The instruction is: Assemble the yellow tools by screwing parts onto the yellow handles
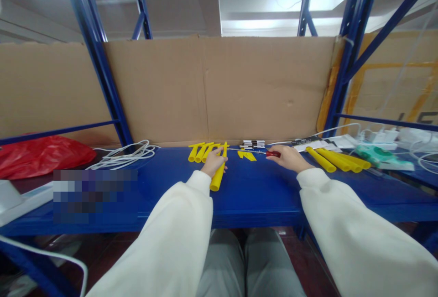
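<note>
My left hand [212, 162] is closed round a yellow plastic tube [217, 178] with a narrower top end, held tilted over the blue table. In my right hand [286, 157] is a screwdriver [272, 153] with a red handle. Its thin metal shaft points left, and the tip reaches the upper part of the tube by my left fingers; the exact contact is too small to make out. Several similar yellow pieces [198, 154] lie just left of my left hand. Small flat yellow parts [247, 155] lie between my hands, below the screwdriver shaft.
Black-and-white striped small items [253, 143] lie at the back. More yellow tubes [337, 160] and a green-and-white packet [383, 156] are on the right. Coiled white cable [128, 154] and a red plastic bag [44, 154] lie left. A cardboard panel [219, 91] stands behind the blue table [253, 196].
</note>
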Tool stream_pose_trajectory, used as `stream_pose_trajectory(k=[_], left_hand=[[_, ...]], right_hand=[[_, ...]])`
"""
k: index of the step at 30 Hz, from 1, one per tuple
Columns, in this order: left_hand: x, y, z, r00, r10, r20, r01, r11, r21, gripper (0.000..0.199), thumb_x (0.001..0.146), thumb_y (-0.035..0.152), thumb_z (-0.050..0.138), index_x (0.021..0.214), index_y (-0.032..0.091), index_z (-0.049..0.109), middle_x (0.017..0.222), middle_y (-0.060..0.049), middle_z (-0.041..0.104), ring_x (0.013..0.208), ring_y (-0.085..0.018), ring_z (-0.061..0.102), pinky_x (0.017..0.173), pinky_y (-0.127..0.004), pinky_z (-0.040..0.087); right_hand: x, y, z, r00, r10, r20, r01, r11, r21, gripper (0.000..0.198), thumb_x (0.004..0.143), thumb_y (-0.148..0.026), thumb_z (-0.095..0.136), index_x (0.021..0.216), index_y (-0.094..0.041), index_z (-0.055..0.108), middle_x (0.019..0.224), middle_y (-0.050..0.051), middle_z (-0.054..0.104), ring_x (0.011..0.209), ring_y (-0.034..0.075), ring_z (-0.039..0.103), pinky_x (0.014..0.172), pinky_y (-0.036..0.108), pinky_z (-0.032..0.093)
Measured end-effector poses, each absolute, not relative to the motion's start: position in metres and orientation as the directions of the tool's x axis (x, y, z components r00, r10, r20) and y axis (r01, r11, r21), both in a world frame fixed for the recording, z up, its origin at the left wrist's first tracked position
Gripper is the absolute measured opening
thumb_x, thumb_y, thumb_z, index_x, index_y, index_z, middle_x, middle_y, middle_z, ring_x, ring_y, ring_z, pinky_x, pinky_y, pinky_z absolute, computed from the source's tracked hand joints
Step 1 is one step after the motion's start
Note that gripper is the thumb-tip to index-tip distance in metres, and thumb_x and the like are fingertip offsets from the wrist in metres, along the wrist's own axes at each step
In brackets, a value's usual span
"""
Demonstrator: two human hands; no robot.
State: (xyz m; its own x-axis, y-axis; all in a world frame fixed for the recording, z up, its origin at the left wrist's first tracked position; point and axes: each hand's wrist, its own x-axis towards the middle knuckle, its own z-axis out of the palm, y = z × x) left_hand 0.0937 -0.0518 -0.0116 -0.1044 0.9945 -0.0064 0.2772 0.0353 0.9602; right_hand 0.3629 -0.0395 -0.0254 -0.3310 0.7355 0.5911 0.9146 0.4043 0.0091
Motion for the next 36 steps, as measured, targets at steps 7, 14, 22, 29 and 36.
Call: stream_pose_trajectory(k=[7, 14, 22, 29, 36], left_hand=[[0.093, -0.052, -0.012, -0.119, 0.993, 0.0, 0.262, 0.032, 0.964, 0.07, 0.085, 0.004, 0.058, 0.15, 0.022, 0.04, 0.088, -0.007, 0.07, 0.041, -0.006, 0.055, 0.038, -0.016, 0.045], [0.092, -0.05, -0.014, -0.12, 0.993, 0.008, 0.257, 0.023, 0.966, 0.07, 0.084, 0.006, 0.061, 0.149, 0.022, 0.042, 0.087, -0.006, 0.07, 0.044, -0.007, 0.057, 0.038, -0.016, 0.046], [0.093, -0.051, -0.012, -0.124, 0.992, -0.001, 0.277, 0.036, 0.96, 0.067, 0.085, 0.005, 0.056, 0.149, 0.02, 0.042, 0.092, -0.009, 0.071, 0.048, -0.01, 0.061, 0.039, -0.017, 0.046], [0.094, -0.05, -0.014, -0.12, 0.993, -0.001, 0.276, 0.035, 0.961, 0.068, 0.084, 0.011, 0.067, 0.147, 0.021, 0.045, 0.104, -0.012, 0.072, 0.056, -0.014, 0.066, 0.047, -0.021, 0.051], [0.094, -0.048, -0.014, -0.126, 0.992, 0.008, 0.282, 0.029, 0.959, 0.069, 0.086, 0.006, 0.057, 0.151, 0.02, 0.038, 0.107, -0.015, 0.071, 0.055, -0.013, 0.065, 0.043, -0.021, 0.049]], right_hand=[[0.355, -0.044, -0.024, -0.301, 0.776, 0.554, 0.936, 0.35, 0.018, 0.011, 0.086, -0.035, 0.063, 0.089, -0.025, 0.064, 0.082, 0.003, 0.075, 0.074, 0.022, 0.069, 0.059, 0.027, 0.04], [0.356, -0.044, -0.024, -0.319, 0.71, 0.628, 0.926, 0.374, 0.047, 0.023, 0.091, -0.042, 0.056, 0.093, -0.023, 0.069, 0.1, 0.007, 0.076, 0.091, 0.023, 0.069, 0.067, 0.029, 0.044], [0.352, -0.045, -0.023, -0.244, 0.795, 0.556, 0.955, 0.297, -0.006, 0.017, 0.085, -0.041, 0.063, 0.088, -0.025, 0.062, 0.08, 0.002, 0.073, 0.073, 0.022, 0.067, 0.059, 0.027, 0.037], [0.359, -0.041, -0.026, -0.293, 0.701, 0.65, 0.927, 0.375, 0.014, 0.016, 0.086, -0.039, 0.061, 0.083, -0.024, 0.06, 0.088, 0.006, 0.073, 0.081, 0.023, 0.067, 0.063, 0.029, 0.041], [0.352, -0.048, -0.024, -0.296, 0.803, 0.517, 0.932, 0.361, -0.027, 0.023, 0.093, -0.04, 0.052, 0.087, -0.023, 0.066, 0.082, 0.006, 0.074, 0.076, 0.022, 0.068, 0.063, 0.028, 0.041]])
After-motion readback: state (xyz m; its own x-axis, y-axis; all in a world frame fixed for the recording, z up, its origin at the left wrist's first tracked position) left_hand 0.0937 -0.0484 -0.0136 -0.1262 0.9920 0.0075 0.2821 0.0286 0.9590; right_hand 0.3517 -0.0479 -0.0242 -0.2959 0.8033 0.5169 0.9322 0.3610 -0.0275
